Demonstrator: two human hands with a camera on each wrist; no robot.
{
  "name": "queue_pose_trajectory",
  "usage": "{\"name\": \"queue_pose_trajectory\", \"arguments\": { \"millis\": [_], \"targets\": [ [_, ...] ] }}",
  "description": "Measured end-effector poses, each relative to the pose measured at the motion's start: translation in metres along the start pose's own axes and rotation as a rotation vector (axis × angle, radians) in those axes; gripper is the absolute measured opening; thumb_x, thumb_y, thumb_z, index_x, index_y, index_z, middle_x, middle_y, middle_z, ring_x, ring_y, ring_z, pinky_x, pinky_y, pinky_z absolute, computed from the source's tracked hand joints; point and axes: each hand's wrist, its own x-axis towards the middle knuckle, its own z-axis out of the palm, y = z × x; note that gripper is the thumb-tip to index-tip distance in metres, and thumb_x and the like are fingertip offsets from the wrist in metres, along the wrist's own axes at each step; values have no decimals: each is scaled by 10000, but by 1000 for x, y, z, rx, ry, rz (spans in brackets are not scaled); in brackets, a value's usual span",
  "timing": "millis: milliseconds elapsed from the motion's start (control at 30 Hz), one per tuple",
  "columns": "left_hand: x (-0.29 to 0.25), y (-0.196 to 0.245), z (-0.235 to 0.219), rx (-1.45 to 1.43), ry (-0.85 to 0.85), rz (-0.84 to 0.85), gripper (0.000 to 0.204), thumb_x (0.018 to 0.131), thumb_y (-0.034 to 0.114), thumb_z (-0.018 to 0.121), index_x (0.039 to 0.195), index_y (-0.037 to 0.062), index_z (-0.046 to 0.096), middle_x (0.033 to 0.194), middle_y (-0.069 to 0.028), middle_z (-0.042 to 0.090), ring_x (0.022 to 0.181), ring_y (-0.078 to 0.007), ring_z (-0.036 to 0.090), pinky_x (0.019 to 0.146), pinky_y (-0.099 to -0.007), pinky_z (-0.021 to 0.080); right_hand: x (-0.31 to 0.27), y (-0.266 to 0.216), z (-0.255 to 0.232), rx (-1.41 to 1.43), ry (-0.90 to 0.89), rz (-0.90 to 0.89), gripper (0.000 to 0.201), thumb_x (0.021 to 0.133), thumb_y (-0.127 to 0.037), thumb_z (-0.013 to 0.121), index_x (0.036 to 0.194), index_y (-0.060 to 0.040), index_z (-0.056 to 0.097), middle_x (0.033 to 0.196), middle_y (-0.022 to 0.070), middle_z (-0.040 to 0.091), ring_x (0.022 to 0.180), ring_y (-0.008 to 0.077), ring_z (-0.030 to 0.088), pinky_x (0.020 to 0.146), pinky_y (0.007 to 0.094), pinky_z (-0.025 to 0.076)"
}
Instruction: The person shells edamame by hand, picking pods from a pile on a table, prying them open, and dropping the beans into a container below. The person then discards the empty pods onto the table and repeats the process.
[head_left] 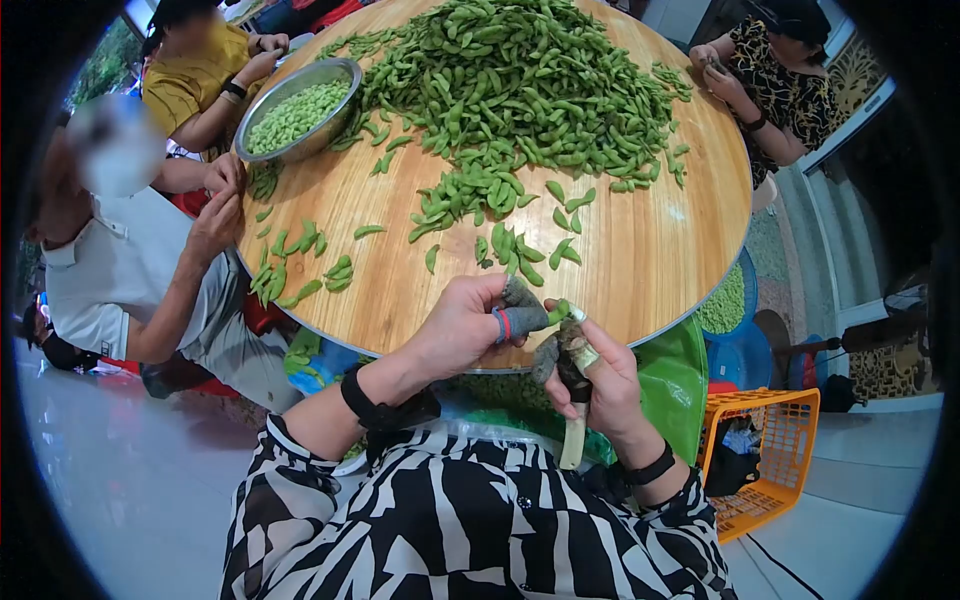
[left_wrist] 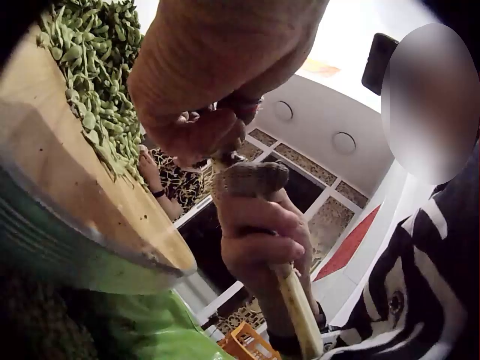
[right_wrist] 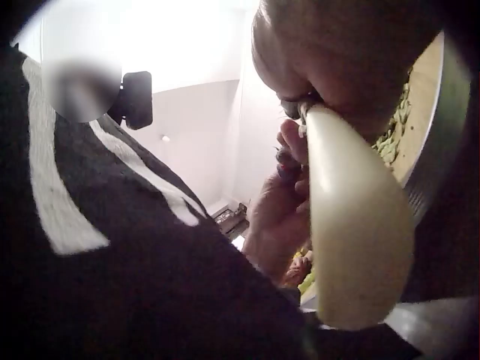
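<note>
My left hand (head_left: 460,318) pinches a green soybean pod (head_left: 560,309) over the near table edge; grey covers are on its fingertips, with a red and blue band round one. In my right hand (head_left: 608,385) is a tool with a pale handle (head_left: 574,440), its lower end sticking out below the fingers. The tool's upper part lies right at the pod, and its working end is mostly hidden. The right wrist view shows the handle's rounded pale end (right_wrist: 360,232) up close. A grey cover (left_wrist: 255,178) also sits on a right-hand digit.
A large heap of soybean pods (head_left: 520,80) covers the far part of the round wooden table (head_left: 640,240). Loose pods (head_left: 515,248) lie nearer me. A metal bowl (head_left: 342,122) holds shelled beans. Other people sit around; an orange crate (head_left: 765,490) stands on the floor at right.
</note>
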Motion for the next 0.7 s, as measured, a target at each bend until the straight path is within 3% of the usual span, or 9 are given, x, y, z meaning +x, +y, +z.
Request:
{"name": "queue_pose_trajectory", "arguments": {
  "millis": [233,300,433,500,533,600,700],
  "targets": [
    [-4,-2,3,-68,-16,51,140,880,104,659,997,27,675,733,23,610,618,-22,515,517,-178,391,-2,0,7,23,11,10,458,1001,-187,401,1424,-30,324,623,78,472,438,104,396,413,212,343],
    [-3,-8,6,-113,-2,130,215,865,107,678,1063,26,668,703,19,600,542,-13,472,465,-170,328,-2,0,5,30,-12,-10,446,986,-160,436,1405,-23,360,663,68,485,456,91,393,412,208,343],
    [-2,-11,8,-133,3,203,211,865,105,674,1058,19,666,700,14,592,537,-16,472,467,-168,330,0,-4,7,-26,81,13,426,969,-138,469,1373,-16,408,717,50,500,470,73,388,409,206,343],
    [-3,-5,6,-182,-22,40,204,886,109,639,1060,4,655,696,2,589,528,-27,484,459,-173,345,1,-6,4,21,51,14,407,957,-125,488,1344,-10,442,769,47,527,475,61,382,405,203,338],
    [-3,-6,5,-183,-21,39,204,886,109,639,1060,4,655,696,2,589,528,-27,484,459,-173,345,0,-5,4,20,51,16,407,957,-125,488,1344,-10,442,769,47,527,475,61,382,405,203,338],
    [-2,-11,1,-478,-169,-73,223,907,126,608,1084,-9,632,691,-19,589,515,-46,496,437,-184,356,-1,-5,3,114,32,30,400,948,-129,507,1328,-16,457,804,69,561,471,61,381,399,202,333],
    [0,-25,-1,-665,-284,-123,244,919,139,593,1110,-11,610,687,-41,594,511,-58,509,418,-192,361,-2,-6,3,144,14,71,391,944,-137,514,1316,-24,470,838,105,588,463,64,384,385,205,324]
  ]
}}
